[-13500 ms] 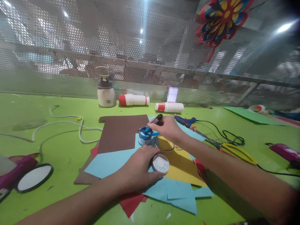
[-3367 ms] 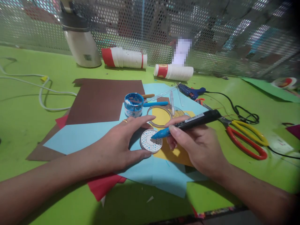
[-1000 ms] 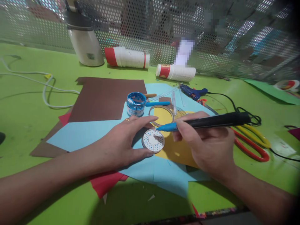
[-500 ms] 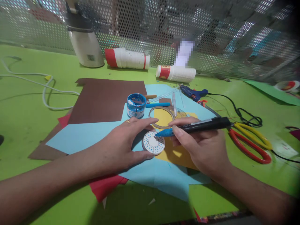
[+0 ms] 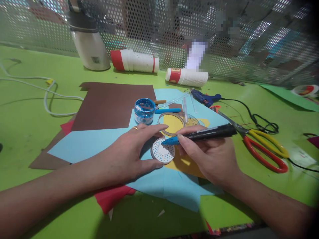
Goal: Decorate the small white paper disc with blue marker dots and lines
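A small round white disc [image 5: 163, 155], marked with black lines and blue dots around a plain centre, lies on the paper. My left hand [image 5: 134, 147] steadies it from the left, thumb on the near edge and forefinger curving past the far edge. My right hand [image 5: 214, 156] grips a black marker [image 5: 206, 133] with a blue tip, which meets the upper part of the disc. Just beyond the hands lies a ring-shaped frame [image 5: 184, 124]. A glass jar of blue paint [image 5: 144, 116] stands behind my left hand.
Scissors [image 5: 265, 154] with red and yellow handles lie at right, near a blue glue gun [image 5: 205, 98] with a black cord. Stacked paper cups [image 5: 134, 62] and a white bottle [image 5: 91, 49] stand along the perforated screen. Brown card [image 5: 112, 106] and light-blue paper [image 5: 94, 144] overlap.
The marker and my right hand have shifted slightly left across the disc, toward its upper middle. My left hand and the disc look nearly unmoved.
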`<state>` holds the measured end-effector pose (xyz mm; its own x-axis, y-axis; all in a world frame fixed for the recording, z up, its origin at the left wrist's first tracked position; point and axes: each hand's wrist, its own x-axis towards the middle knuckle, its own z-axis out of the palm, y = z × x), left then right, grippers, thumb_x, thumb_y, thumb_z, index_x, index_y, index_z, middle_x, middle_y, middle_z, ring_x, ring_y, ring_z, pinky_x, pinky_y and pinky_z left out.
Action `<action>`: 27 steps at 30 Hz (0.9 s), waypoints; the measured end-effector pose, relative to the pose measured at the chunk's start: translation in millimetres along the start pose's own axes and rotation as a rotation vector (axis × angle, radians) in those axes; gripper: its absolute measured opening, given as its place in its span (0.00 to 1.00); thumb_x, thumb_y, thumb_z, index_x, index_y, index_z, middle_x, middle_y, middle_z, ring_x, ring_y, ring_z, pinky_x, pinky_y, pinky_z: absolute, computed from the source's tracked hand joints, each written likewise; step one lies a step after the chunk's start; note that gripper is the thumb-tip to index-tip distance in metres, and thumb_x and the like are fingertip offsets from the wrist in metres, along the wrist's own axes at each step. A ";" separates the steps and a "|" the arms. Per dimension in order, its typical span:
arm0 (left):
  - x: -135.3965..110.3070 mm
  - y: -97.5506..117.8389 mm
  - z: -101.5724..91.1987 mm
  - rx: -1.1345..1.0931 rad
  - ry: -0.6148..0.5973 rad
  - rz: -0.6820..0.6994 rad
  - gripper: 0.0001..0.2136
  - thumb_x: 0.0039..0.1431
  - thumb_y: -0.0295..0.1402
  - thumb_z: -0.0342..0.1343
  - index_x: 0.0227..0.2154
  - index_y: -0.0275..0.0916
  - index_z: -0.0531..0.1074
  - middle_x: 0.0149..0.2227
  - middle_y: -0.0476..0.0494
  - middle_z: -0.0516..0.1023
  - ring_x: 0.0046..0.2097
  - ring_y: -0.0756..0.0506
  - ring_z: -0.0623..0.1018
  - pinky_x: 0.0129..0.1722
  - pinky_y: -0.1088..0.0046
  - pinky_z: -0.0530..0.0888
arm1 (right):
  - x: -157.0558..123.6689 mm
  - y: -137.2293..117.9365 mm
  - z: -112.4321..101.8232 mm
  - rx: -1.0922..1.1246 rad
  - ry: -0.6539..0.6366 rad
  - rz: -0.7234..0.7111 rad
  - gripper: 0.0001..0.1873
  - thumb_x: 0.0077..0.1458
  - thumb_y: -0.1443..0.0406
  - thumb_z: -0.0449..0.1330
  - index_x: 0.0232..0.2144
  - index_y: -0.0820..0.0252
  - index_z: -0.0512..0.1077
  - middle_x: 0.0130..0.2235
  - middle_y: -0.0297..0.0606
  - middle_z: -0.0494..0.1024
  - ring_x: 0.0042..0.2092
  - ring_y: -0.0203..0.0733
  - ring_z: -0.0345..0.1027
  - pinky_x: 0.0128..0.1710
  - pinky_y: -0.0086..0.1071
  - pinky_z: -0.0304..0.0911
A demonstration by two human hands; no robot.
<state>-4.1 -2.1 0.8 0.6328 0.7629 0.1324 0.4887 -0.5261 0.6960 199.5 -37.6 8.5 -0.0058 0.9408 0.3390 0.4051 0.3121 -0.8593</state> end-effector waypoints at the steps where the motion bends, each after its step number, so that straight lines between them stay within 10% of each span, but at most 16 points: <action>1: -0.1 -0.1 0.3 0.002 0.002 0.002 0.33 0.53 0.39 0.62 0.62 0.43 0.59 0.54 0.40 0.74 0.53 0.39 0.74 0.53 0.60 0.70 | 0.0 0.1 -0.1 -0.006 0.000 -0.002 0.01 0.53 0.66 0.63 0.31 0.58 0.75 0.21 0.30 0.74 0.22 0.34 0.70 0.23 0.29 0.69; 27: 0.5 -0.5 1.1 0.027 0.003 0.007 0.34 0.53 0.39 0.62 0.62 0.42 0.59 0.57 0.40 0.72 0.56 0.38 0.72 0.55 0.59 0.69 | -0.3 -1.0 0.3 -0.051 0.020 -0.005 0.02 0.52 0.67 0.64 0.28 0.56 0.74 0.21 0.28 0.74 0.21 0.33 0.68 0.23 0.26 0.69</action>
<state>-3.3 -2.0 -0.2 0.6345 0.7604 0.1389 0.5006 -0.5411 0.6757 198.9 -38.2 9.1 0.0098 0.9363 0.3511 0.4509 0.3093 -0.8373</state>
